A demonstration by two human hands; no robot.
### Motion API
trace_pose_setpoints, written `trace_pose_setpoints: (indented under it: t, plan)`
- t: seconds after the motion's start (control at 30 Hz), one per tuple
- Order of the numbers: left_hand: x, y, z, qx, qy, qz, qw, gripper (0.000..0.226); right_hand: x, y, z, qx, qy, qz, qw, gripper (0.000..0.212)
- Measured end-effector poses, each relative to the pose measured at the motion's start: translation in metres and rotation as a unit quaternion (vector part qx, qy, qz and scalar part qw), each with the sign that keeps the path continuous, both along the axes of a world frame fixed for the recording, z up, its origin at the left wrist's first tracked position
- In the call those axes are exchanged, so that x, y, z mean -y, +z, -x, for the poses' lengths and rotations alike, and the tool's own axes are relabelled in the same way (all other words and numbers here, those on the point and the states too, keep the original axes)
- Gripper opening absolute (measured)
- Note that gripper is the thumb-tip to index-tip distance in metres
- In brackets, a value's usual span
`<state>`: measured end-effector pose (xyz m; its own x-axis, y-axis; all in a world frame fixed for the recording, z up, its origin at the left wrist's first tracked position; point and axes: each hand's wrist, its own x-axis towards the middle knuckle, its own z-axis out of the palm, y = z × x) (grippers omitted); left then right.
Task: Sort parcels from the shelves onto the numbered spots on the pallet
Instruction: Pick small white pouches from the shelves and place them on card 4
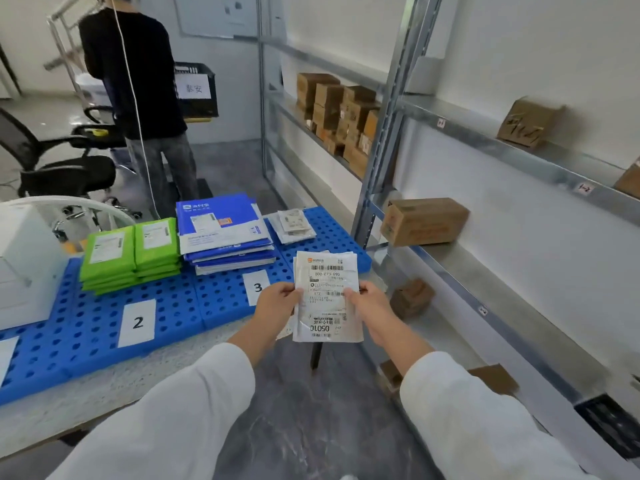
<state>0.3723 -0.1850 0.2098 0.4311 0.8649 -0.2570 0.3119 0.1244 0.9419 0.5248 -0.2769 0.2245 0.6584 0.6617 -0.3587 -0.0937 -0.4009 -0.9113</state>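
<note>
- White flat plastic mailer with printed label point(327, 299) is hanging mid-frame, by the blue perforated pallet point(86, 348).
- Left hand point(277, 303) and right hand point(370, 306) are pinching its side edges.
- Step: likely reading the label; next, finding the matching spot.
- Showing: two green mailer stacks point(128, 254), one blue envelope stack point(221, 233), one pale pouch pile point(292, 225); cards 2 point(137, 323) and 3 point(257, 287).

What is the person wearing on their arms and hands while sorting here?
Both arms are in loose, plain white long sleeves. The left sleeve and the right sleeve look alike, and each ends short of the wrist. The left hand and right hand are bare: no gloves, and no watch or ring shows in this view.
</note>
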Motion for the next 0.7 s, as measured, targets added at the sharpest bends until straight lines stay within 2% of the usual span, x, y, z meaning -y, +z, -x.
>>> trace_pose_setpoints:
  t: [0.27, 0.37, 0.53, 0.7]
  plan:
    - [-0.078, 0.001, -0.080, 0.005, 0.043, -0.024, 0.999, 0.021, -0.095, -0.001, -0.088, 0.044, 0.054, 0.011, 0.998, 0.020]
    - [-0.106, 0.005, -0.112, 0.006, 0.065, -0.028, 0.997, 0.019, -0.132, 0.006, -0.123, 0.032, 0.084, 0.005, 0.996, 0.020]
    - [-0.148, 0.004, -0.162, -0.037, 0.097, -0.045, 0.994, 0.019, -0.182, 0.008, -0.175, 0.024, 0.172, 0.039, 0.984, 0.025]
    - [-0.176, -0.011, -0.193, -0.059, 0.111, -0.046, 0.991, 0.019, -0.222, -0.004, -0.210, 0.073, 0.217, 0.074, 0.971, 0.023]
